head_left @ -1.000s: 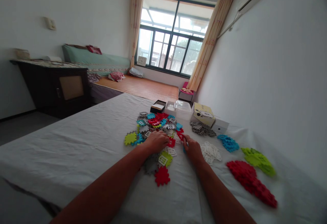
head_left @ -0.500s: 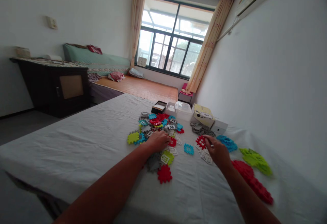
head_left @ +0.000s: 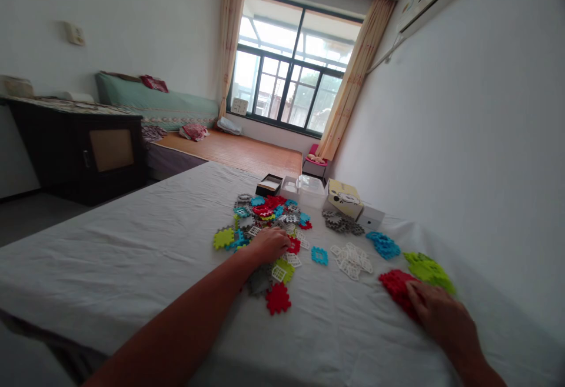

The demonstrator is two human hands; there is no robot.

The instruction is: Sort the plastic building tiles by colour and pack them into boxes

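My left hand [head_left: 270, 244] reaches into the mixed pile, its curled fingers at the edge of a red square-holed puzzle tile [head_left: 293, 244]. Around it lie toothed plastic tiles, among them a lime tile [head_left: 223, 237], a solid red tile [head_left: 278, 299] and a white lattice piece [head_left: 279, 273]. At the right, my right hand [head_left: 441, 316] is at the heap of red tiles [head_left: 397, 286], thumb and fingers closed on a red tile that blends into the heap. A blue square-holed tile [head_left: 319, 256] lies between the hands.
White lattice pieces [head_left: 352, 260], grey tiles [head_left: 342, 222], blue tiles [head_left: 383, 245] and lime tiles [head_left: 428, 269] lie in separate heaps. Behind them stand a black box [head_left: 269, 184], a clear plastic container [head_left: 311, 192] and a yellowish carton [head_left: 344, 199]. A white cloth [head_left: 145, 246] covers the table.
My right hand has carried a red tile from above the white lattice pieces, right and nearer to me, to the red heap. My left hand stays at the mixed pile. The view has shifted slightly.
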